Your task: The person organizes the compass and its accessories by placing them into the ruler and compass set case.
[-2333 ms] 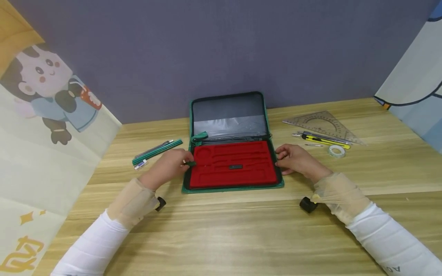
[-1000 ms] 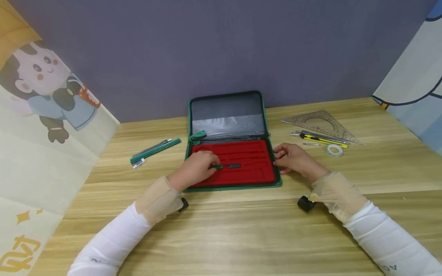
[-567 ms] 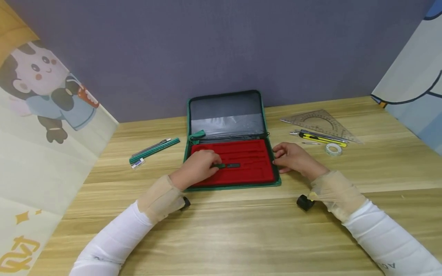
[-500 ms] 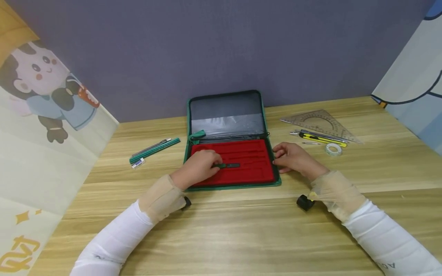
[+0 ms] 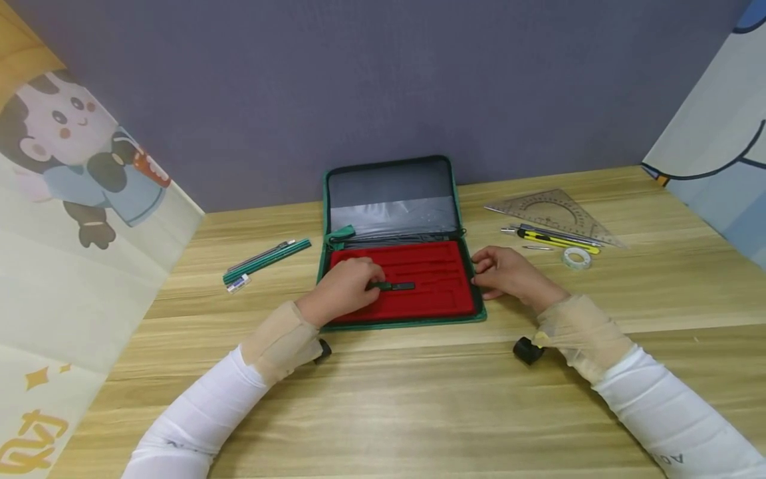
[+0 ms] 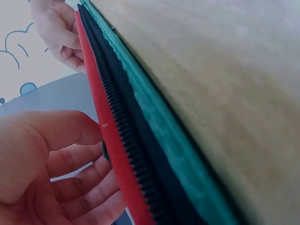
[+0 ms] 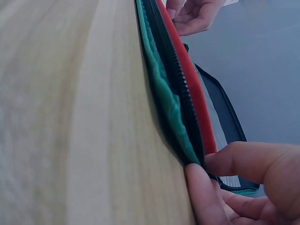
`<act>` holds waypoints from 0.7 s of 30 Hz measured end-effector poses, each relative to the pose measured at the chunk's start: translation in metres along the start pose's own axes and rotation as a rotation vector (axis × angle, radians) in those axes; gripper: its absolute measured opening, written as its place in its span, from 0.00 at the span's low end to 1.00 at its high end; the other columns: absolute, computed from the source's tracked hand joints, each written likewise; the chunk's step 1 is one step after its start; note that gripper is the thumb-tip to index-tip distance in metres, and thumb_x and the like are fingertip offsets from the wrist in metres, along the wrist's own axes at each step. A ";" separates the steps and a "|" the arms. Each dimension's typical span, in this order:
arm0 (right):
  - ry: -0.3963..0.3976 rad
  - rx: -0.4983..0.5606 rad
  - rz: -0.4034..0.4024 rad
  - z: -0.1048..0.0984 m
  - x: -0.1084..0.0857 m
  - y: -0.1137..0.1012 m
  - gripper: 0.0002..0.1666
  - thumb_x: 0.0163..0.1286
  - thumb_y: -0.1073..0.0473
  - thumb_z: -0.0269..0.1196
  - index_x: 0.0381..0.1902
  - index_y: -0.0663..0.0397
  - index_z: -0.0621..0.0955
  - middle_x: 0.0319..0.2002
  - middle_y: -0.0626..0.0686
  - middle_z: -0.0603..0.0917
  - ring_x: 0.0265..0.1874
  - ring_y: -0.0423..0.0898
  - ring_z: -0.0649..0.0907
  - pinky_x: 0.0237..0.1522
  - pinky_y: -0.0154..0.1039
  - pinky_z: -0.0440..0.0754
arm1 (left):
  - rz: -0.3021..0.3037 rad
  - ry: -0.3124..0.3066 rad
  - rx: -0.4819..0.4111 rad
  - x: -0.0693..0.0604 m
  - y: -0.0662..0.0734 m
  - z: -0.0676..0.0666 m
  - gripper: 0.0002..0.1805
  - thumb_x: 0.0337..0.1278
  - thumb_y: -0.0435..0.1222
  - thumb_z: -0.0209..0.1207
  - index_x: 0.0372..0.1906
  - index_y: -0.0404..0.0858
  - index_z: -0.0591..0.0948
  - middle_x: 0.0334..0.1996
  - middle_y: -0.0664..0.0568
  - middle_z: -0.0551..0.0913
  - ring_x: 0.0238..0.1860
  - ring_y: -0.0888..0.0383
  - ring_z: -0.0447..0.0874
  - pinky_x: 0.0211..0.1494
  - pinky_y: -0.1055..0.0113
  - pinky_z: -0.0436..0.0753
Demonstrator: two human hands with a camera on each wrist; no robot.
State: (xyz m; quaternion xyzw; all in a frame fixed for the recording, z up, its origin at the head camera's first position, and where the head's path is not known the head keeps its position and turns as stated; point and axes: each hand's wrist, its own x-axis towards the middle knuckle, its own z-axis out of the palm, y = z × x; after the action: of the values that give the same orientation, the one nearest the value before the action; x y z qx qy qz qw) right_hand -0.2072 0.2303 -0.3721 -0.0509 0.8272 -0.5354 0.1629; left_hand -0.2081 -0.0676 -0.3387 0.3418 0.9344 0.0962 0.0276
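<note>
Left hand (image 5: 350, 289): fingers are pinching the green piece (image 5: 380, 285), now lying over the red tray (image 5: 413, 306) rather than at its left edge, apparently meeting the dark piece (image 5: 403, 286), suggesting joining. Right hand (image 5: 510, 274): fingers are gripping the right edge of the green case (image 5: 419, 324).

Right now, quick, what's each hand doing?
Left hand: closed, pinching a small dark green piece.
Right hand: closed, gripping the edge of the green zip case.

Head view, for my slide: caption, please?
Left hand pinches a small dark green piece at the red tray of an open case; right hand holds its edge.
</note>
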 end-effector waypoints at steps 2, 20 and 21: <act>-0.001 0.004 -0.001 0.000 0.000 0.000 0.30 0.62 0.71 0.57 0.60 0.76 0.63 0.39 0.57 0.70 0.30 0.39 0.79 0.29 0.36 0.84 | 0.000 -0.001 0.000 0.000 0.000 0.000 0.10 0.55 0.31 0.60 0.42 0.36 0.83 0.39 0.49 0.82 0.39 0.56 0.79 0.45 0.63 0.80; -0.003 -0.009 0.020 0.000 0.000 -0.002 0.31 0.62 0.71 0.58 0.61 0.76 0.63 0.40 0.58 0.69 0.29 0.40 0.79 0.29 0.37 0.84 | -0.010 0.002 -0.004 -0.001 0.002 0.000 0.10 0.54 0.31 0.60 0.43 0.37 0.83 0.39 0.50 0.82 0.38 0.57 0.79 0.44 0.64 0.80; -0.004 -0.012 0.019 0.000 -0.001 -0.002 0.31 0.62 0.71 0.58 0.61 0.76 0.63 0.40 0.58 0.69 0.29 0.40 0.79 0.29 0.37 0.84 | -0.010 0.004 -0.003 -0.001 0.001 0.000 0.10 0.55 0.31 0.60 0.43 0.37 0.83 0.39 0.50 0.82 0.38 0.57 0.79 0.44 0.64 0.79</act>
State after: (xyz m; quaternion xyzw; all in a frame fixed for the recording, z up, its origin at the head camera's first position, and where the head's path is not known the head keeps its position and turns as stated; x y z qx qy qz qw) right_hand -0.2069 0.2296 -0.3698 -0.0451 0.8304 -0.5289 0.1692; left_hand -0.2067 -0.0672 -0.3387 0.3368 0.9361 0.0980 0.0268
